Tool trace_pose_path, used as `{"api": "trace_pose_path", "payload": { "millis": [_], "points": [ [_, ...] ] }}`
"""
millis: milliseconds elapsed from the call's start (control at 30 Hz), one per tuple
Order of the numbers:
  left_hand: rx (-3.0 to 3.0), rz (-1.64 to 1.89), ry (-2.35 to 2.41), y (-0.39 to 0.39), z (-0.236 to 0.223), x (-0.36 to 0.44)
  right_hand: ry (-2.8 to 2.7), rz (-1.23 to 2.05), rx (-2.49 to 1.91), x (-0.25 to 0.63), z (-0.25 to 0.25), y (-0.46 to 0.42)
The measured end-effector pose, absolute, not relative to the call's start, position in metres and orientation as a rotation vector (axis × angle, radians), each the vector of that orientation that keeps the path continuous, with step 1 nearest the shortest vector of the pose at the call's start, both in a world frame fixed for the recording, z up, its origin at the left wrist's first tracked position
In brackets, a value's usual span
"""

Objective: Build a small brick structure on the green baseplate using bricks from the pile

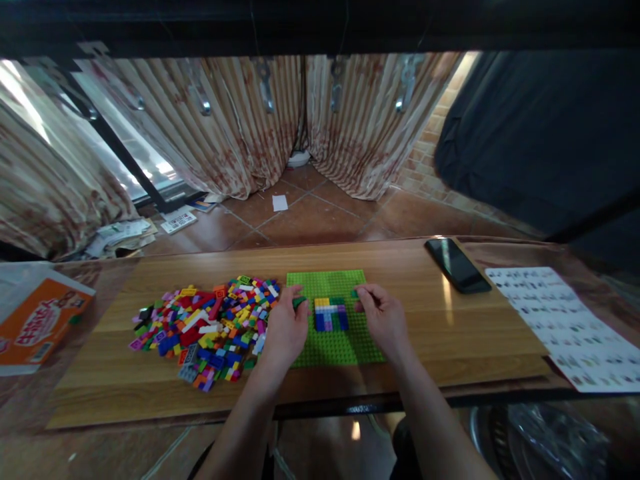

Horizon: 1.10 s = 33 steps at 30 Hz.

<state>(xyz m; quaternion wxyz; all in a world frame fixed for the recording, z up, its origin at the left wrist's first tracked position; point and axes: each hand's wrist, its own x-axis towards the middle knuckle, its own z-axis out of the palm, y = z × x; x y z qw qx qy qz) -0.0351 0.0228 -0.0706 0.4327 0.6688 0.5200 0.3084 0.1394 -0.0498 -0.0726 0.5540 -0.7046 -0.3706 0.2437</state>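
While both hands work over a studded plastic baseplate [357,353], bright lime green and flat, a small mosaic of bricks [330,315] sits pressed onto its middle, a compact, hard-edged rectangle of yellow, white, green, blue and purple pieces. The left hand [289,321] lies over the plate's left edge, thumb and fingers curled nearly together on a dark green brick [299,302], just to the left of the mosaic. The right hand [385,317] is over the plate's right side, fingers bent and thumb drawn in, with a small green piece [355,293] pinched at the fingertips — its exact shape is too small to make out. The mosaic thus lies between the two hands, near both, and apart from the fingers. Beside the left hand spreads a loose heap of plastic bricks [215,327], glossy and angular, mixing long red and white bars with little square and oblong blocks in many colours. All of this rests on a wood-grain tabletop [440,347], smooth and faintly shiny. Well to the right lie a black smartphone [457,265] with a glassy, rounded-corner face and a white printed sheet [565,327]; at far left stands an orange-and-white package [40,320] — beyond, pleated, patterned curtains [240,127] hang over brown floor tiles [320,217].
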Motion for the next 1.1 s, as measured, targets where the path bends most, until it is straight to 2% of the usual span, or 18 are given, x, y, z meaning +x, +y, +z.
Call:
{"api": "trace_pose_path", "payload": {
  "millis": [200, 467, 833, 1100],
  "points": [
    [1.859, 0.783, 1.329, 0.026, -0.069, -0.039, -0.753, 0.615, -1.63, 0.145, -0.08, -0.048],
    [1.76, 0.753, 1.228, 0.03, -0.08, -0.044, -0.726, 0.663, -1.642, 0.145, -0.081, -0.048],
    [1.792, 0.755, 1.361, 0.028, -0.076, -0.047, -0.797, 0.484, -1.85, 0.149, -0.08, -0.05],
    [1.877, 0.788, 1.222, 0.027, -0.068, -0.045, -0.864, 0.605, -1.618, 0.138, -0.079, -0.047]
  ]
}}
